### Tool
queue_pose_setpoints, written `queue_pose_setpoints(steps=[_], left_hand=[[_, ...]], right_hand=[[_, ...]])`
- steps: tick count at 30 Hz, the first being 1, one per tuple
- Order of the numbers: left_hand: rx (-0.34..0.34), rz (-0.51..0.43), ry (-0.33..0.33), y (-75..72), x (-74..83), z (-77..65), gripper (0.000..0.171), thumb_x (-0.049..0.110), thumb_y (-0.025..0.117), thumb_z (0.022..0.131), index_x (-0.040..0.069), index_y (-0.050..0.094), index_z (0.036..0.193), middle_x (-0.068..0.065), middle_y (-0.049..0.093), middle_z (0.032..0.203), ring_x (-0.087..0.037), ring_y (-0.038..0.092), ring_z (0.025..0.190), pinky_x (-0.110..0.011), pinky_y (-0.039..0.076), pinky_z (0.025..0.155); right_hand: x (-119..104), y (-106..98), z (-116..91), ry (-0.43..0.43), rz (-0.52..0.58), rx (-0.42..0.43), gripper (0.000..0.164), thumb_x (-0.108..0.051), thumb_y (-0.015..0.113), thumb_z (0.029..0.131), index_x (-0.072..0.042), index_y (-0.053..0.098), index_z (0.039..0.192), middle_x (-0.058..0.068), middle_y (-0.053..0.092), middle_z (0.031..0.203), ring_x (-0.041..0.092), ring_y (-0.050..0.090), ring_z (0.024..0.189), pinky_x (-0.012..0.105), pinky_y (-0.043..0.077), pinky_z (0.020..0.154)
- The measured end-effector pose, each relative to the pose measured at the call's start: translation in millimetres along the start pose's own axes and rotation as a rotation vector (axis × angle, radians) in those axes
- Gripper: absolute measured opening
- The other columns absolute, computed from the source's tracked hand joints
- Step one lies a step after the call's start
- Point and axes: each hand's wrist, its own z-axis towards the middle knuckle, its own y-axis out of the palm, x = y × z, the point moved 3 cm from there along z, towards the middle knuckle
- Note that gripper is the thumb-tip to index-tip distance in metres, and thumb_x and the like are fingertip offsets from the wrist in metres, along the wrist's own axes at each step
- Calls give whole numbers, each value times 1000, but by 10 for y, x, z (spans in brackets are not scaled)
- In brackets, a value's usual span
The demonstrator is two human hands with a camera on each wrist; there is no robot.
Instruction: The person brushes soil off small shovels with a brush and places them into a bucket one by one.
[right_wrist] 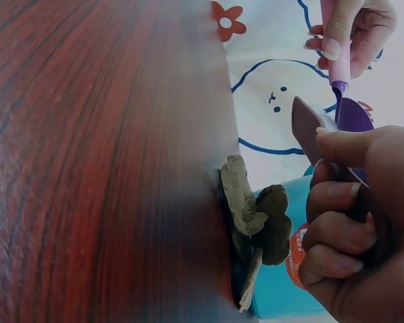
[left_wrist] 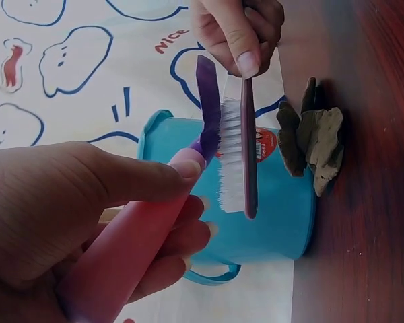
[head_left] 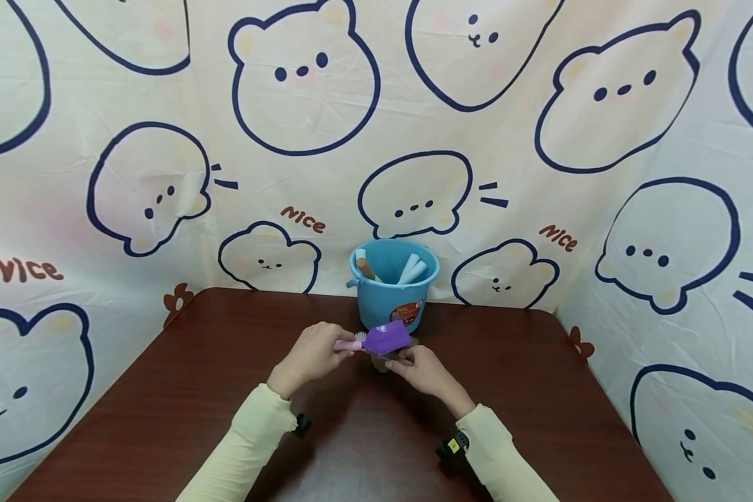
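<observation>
In the head view my left hand (head_left: 314, 354) grips a toy shovel by its pink handle (left_wrist: 131, 245), thumb laid along the top. Its purple blade (head_left: 387, 337) points right, above the table. My right hand (head_left: 428, 371) holds a small brush (left_wrist: 250, 151) by the handle, fingers curled round it. White bristles (left_wrist: 231, 161) face the shovel and overlap the blade's edge in the left wrist view. Below both tools, several greyish-brown clay-like lumps (right_wrist: 239, 195) lie on the table beside the bucket.
A light blue bucket (head_left: 375, 303) with a red label stands at the table's back edge. It holds pale sticks (head_left: 412, 269) and a brown-handled item (head_left: 367, 268). Behind the dark brown table (head_left: 238, 335) hangs a cartoon-printed cloth (head_left: 332, 188), which also runs along both sides.
</observation>
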Motion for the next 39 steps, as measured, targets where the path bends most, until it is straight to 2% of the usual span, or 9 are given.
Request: queue_pose_setpoints(steps=[10, 18, 20, 23, 28, 32, 36, 39], left_hand=[[-68, -51, -27, -7, -29, -5, 22, 15, 81, 87, 8, 80, 108, -2, 77, 90, -9, 59, 69, -25, 54, 66], [-97, -100, -53, -34, -47, -30, 17, 15, 79, 89, 9, 81, 105, 2, 74, 83, -10, 59, 65, -25, 54, 62], [-110, -109, -50, -31, -55, -38, 16, 16, 78, 90, 9, 81, 104, 3, 74, 81, -10, 59, 63, -25, 53, 60], [-132, -127, -39, -29, -68, -44, 17, 20, 76, 92, 9, 81, 104, 1, 75, 80, -11, 59, 62, -24, 52, 59], [-151, -143, -10, -30, -95, -49, 20, 21, 76, 92, 8, 81, 106, -2, 78, 86, -9, 59, 63, -23, 53, 60], [-148, -145, -4, -40, -123, -53, 20, 20, 77, 91, 9, 81, 107, -2, 78, 89, -8, 61, 63, -23, 55, 62], [-137, -131, -6, -63, -146, -50, 22, 20, 78, 91, 9, 80, 110, -4, 79, 97, -6, 65, 69, -23, 58, 70], [-140, -139, -15, -84, -162, -39, 23, 19, 77, 91, 9, 80, 111, -5, 79, 97, -8, 66, 68, -25, 59, 68]], right_hand=[[-11, -49, -30, 25, 28, 6, 38, -32, 70, 96, -12, 56, 67, -7, 41, 56, 10, 39, 52, 25, 32, 49], [21, -58, -33, 26, 25, 11, 39, -35, 69, 97, -12, 57, 68, -6, 42, 57, 10, 41, 53, 26, 33, 50], [35, -56, -30, 24, 19, 5, 40, -35, 69, 97, -10, 57, 68, -6, 42, 57, 10, 41, 53, 26, 33, 50], [33, -66, -27, 20, 15, 1, 43, -35, 68, 98, -1, 61, 71, -6, 42, 56, 10, 40, 53, 26, 33, 49], [7, -101, -25, 29, 12, -6, 44, -33, 68, 98, 8, 67, 82, -6, 42, 57, 10, 40, 54, 25, 33, 51], [13, -120, -18, 32, 15, -8, 43, -32, 68, 99, 8, 67, 82, -5, 43, 58, 11, 41, 55, 25, 33, 51], [45, -147, -8, 37, 15, 8, 43, -32, 67, 99, 7, 66, 81, -4, 43, 58, 11, 41, 55, 26, 34, 51], [64, -169, 4, 39, 18, 17, 43, -33, 67, 99, 6, 67, 82, -4, 44, 58, 12, 41, 55, 26, 34, 51]])
